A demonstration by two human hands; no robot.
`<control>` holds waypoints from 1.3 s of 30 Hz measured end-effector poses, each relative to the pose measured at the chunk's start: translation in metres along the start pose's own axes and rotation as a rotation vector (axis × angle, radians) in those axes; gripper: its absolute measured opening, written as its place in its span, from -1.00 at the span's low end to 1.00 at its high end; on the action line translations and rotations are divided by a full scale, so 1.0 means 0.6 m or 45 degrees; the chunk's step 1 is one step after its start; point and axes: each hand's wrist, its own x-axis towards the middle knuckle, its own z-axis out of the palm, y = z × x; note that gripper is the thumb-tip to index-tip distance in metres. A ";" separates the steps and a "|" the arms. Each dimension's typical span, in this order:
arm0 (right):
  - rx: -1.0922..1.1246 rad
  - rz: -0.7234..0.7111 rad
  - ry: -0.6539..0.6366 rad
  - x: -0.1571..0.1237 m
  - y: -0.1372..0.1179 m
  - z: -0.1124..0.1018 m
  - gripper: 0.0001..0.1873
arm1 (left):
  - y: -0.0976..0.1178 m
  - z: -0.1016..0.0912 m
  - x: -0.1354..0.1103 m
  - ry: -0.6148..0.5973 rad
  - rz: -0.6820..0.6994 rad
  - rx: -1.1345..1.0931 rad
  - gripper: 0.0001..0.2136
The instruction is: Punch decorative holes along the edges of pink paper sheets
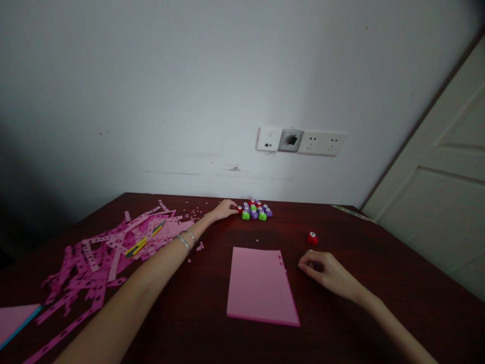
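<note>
From where I watch, a pale, bluish-white wall fills the far side, marked by dark scuffs low down. A row of socket plates sits right of centre. Against the wall I have a dark reddish-brown counter; far right, a white panelled door. The light is dim, darkest at left.
</note>
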 end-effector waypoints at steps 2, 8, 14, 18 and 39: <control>0.003 0.000 0.003 0.001 0.002 0.000 -0.79 | -0.003 0.001 -0.002 0.023 0.011 0.006 -0.75; -0.004 -0.005 -0.006 0.002 0.004 0.002 -0.79 | -0.014 0.011 0.002 0.070 0.004 -0.001 -0.74; -0.020 -0.006 -0.012 0.001 0.004 0.003 -0.78 | -0.017 0.020 0.008 0.088 -0.018 -0.044 -0.77; -0.015 -0.004 -0.005 0.001 0.000 0.000 -0.78 | -0.006 0.005 0.004 0.109 0.005 -0.092 -0.75; 0.083 -0.052 0.082 0.000 -0.026 0.002 -0.82 | 0.206 -0.049 -0.145 -0.258 0.626 -0.213 -0.76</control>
